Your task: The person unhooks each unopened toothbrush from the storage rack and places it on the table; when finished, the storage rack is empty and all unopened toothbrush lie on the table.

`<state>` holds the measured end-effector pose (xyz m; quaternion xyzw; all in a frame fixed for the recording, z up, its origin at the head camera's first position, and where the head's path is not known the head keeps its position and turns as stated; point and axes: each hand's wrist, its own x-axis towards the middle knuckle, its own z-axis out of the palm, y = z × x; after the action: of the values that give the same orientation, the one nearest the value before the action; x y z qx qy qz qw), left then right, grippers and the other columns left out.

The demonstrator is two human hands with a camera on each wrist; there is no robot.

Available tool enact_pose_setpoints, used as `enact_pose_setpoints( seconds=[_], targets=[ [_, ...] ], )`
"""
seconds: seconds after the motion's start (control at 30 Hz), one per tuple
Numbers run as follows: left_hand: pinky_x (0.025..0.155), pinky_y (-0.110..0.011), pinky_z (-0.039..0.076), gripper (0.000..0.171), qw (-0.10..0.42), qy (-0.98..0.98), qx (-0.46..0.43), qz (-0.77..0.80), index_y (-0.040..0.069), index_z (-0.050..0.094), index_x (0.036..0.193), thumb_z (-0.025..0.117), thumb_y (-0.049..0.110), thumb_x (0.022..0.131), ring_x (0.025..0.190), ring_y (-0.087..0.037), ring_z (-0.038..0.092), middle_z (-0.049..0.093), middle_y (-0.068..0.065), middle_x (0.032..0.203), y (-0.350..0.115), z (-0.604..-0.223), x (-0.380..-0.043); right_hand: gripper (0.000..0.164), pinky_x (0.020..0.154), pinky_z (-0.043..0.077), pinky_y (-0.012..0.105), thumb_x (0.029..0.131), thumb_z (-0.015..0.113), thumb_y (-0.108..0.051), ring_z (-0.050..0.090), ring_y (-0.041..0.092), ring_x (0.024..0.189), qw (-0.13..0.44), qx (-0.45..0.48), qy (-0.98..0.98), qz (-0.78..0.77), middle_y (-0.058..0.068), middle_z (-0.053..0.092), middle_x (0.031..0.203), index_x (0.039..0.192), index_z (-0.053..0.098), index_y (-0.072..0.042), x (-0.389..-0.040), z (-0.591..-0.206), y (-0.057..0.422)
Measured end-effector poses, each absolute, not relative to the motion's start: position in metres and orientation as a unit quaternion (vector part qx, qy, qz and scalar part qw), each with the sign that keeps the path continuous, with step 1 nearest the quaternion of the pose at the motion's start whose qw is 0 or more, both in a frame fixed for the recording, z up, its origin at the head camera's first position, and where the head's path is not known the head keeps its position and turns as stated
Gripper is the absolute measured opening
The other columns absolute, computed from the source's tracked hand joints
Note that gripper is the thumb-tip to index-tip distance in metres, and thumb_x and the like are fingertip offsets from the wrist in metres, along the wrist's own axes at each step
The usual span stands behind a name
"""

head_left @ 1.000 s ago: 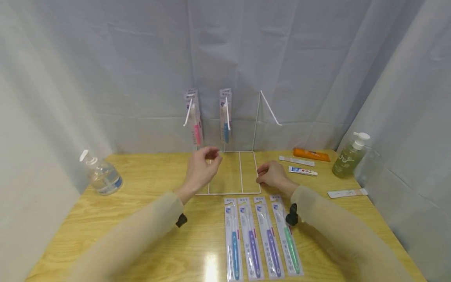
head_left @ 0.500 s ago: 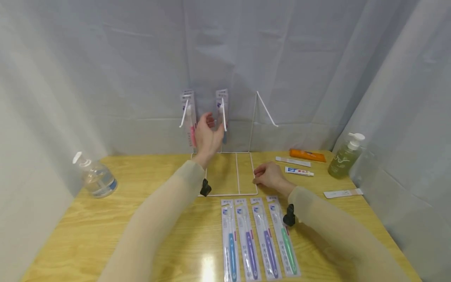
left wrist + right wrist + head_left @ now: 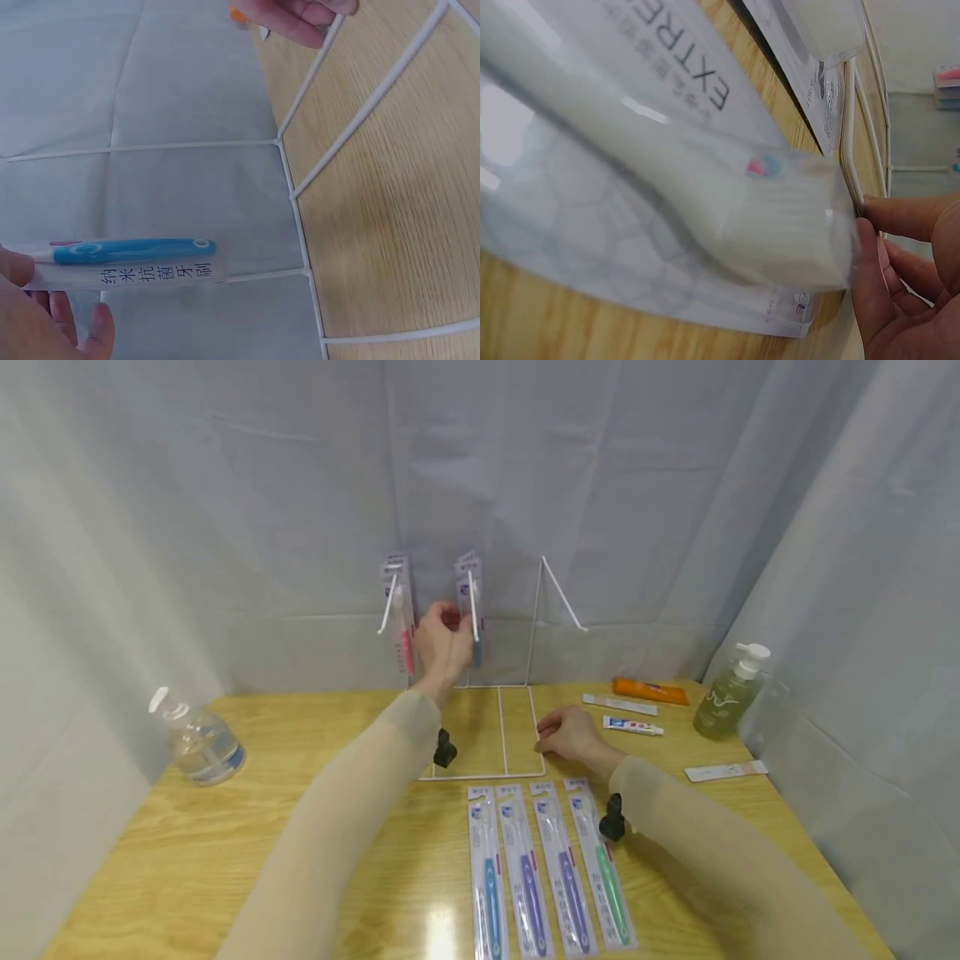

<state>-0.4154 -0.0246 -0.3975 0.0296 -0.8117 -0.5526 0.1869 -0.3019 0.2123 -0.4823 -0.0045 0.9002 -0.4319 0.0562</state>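
My left hand is raised to the middle hook of a white wire rack. Its thumb and fingers pinch a packaged blue toothbrush that hangs there. Another packaged toothbrush, with a pink handle, hangs on the left hook; more packs show behind both. The right hook carries nothing. At the right side of the rack's base, my right hand pinches the wire between thumb and fingers, as the right wrist view also shows.
Several packaged toothbrushes lie in a row before the rack. To the right are an orange tube, a small toothpaste tube, slim white packets and a green pump bottle. A clear pump bottle stands left.
My left hand has risen from above the rack's base to the blue toothbrush on the middle hook and taken hold of it. The right hand stays on the base wire.
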Motion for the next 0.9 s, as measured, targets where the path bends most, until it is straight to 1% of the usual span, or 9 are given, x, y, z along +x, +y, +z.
enact_pose_setpoints(
  seconds=[0.03, 0.17, 0.37, 0.5, 0.57, 0.63, 0.73, 0.8, 0.9],
  targets=[
    [0.098, -0.038, 0.065, 0.024, 0.193, -0.809, 0.03, -0.554, 0.017, 0.075, 0.124, 0.077, 0.027, 0.102, 0.107, -0.023, 0.076, 0.082, -0.006, 0.12, -0.023, -0.397, -0.415, 0.032, 0.064, 0.065, 0.023, 0.086, 0.093, -0.005, 0.07, 0.01, 0.07, 0.057, -0.005, 0.9, -0.432, 0.012, 0.081, 0.095, 0.115, 0.08, 0.002, -0.302, -0.482, 0.212],
    [0.099, -0.043, 0.066, 0.02, 0.194, -0.796, 0.019, -0.573, 0.01, 0.075, 0.122, 0.075, 0.019, 0.104, 0.109, -0.029, 0.076, 0.081, -0.013, 0.121, -0.02, -0.382, -0.392, 0.033, 0.065, 0.065, 0.023, 0.087, 0.093, -0.006, 0.07, 0.011, 0.072, 0.062, -0.002, 0.901, -0.43, 0.012, 0.08, 0.097, 0.116, 0.08, 0.002, -0.302, -0.48, 0.212],
    [0.091, -0.033, 0.067, 0.011, 0.212, -0.784, -0.001, -0.584, 0.018, 0.079, 0.11, 0.079, 0.022, 0.099, 0.099, -0.019, 0.079, 0.084, -0.004, 0.111, -0.017, -0.391, -0.398, 0.033, 0.067, 0.064, 0.023, 0.089, 0.092, -0.008, 0.072, 0.014, 0.076, 0.065, 0.003, 0.904, -0.422, 0.013, 0.079, 0.101, 0.118, 0.08, 0.001, -0.303, -0.48, 0.211],
    [0.098, -0.045, 0.067, 0.018, 0.196, -0.793, -0.037, -0.576, 0.007, 0.076, 0.117, 0.077, 0.017, 0.102, 0.106, -0.033, 0.08, 0.083, -0.016, 0.118, -0.01, -0.373, -0.371, 0.033, 0.067, 0.063, 0.022, 0.089, 0.092, -0.009, 0.072, 0.014, 0.077, 0.063, 0.007, 0.908, -0.414, 0.013, 0.08, 0.101, 0.118, 0.08, 0.0, -0.304, -0.48, 0.213],
    [0.099, -0.047, 0.068, 0.021, 0.198, -0.798, -0.059, -0.566, 0.003, 0.074, 0.119, 0.076, 0.017, 0.104, 0.107, -0.036, 0.08, 0.083, -0.02, 0.119, -0.007, -0.37, -0.361, 0.033, 0.067, 0.063, 0.022, 0.088, 0.093, -0.01, 0.071, 0.014, 0.077, 0.062, 0.008, 0.909, -0.412, 0.012, 0.08, 0.101, 0.117, 0.08, -0.001, -0.305, -0.479, 0.213],
    [0.1, -0.049, 0.067, 0.023, 0.188, -0.804, -0.079, -0.559, 0.0, 0.072, 0.121, 0.074, 0.017, 0.106, 0.108, -0.038, 0.079, 0.082, -0.023, 0.12, -0.006, -0.365, -0.35, 0.033, 0.066, 0.063, 0.022, 0.088, 0.093, -0.009, 0.071, 0.013, 0.076, 0.061, 0.007, 0.908, -0.415, 0.012, 0.08, 0.101, 0.117, 0.081, -0.001, -0.305, -0.479, 0.214],
    [0.097, -0.041, 0.067, 0.023, 0.166, -0.8, -0.099, -0.568, -0.001, 0.07, 0.121, 0.073, 0.016, 0.106, 0.105, -0.033, 0.077, 0.081, -0.022, 0.119, -0.007, -0.365, -0.337, 0.035, 0.067, 0.065, 0.023, 0.088, 0.092, -0.008, 0.071, 0.013, 0.075, 0.062, 0.006, 0.903, -0.425, 0.013, 0.08, 0.101, 0.119, 0.08, 0.0, -0.307, -0.479, 0.215],
    [0.091, -0.034, 0.067, 0.023, 0.138, -0.79, -0.11, -0.588, -0.002, 0.069, 0.122, 0.074, 0.013, 0.105, 0.1, -0.027, 0.074, 0.079, -0.022, 0.119, -0.01, -0.367, -0.328, 0.036, 0.067, 0.065, 0.023, 0.087, 0.092, -0.007, 0.071, 0.013, 0.076, 0.062, 0.005, 0.901, -0.43, 0.013, 0.08, 0.101, 0.12, 0.08, 0.001, -0.308, -0.479, 0.215],
    [0.076, -0.029, 0.069, 0.025, 0.081, -0.766, -0.116, -0.627, -0.003, 0.066, 0.127, 0.074, 0.006, 0.105, 0.093, -0.019, 0.07, 0.075, -0.023, 0.121, -0.02, -0.374, -0.309, 0.037, 0.068, 0.065, 0.023, 0.088, 0.092, -0.007, 0.07, 0.013, 0.077, 0.062, 0.004, 0.901, -0.429, 0.012, 0.079, 0.101, 0.122, 0.081, -0.001, -0.309, -0.48, 0.215]
  ],
)
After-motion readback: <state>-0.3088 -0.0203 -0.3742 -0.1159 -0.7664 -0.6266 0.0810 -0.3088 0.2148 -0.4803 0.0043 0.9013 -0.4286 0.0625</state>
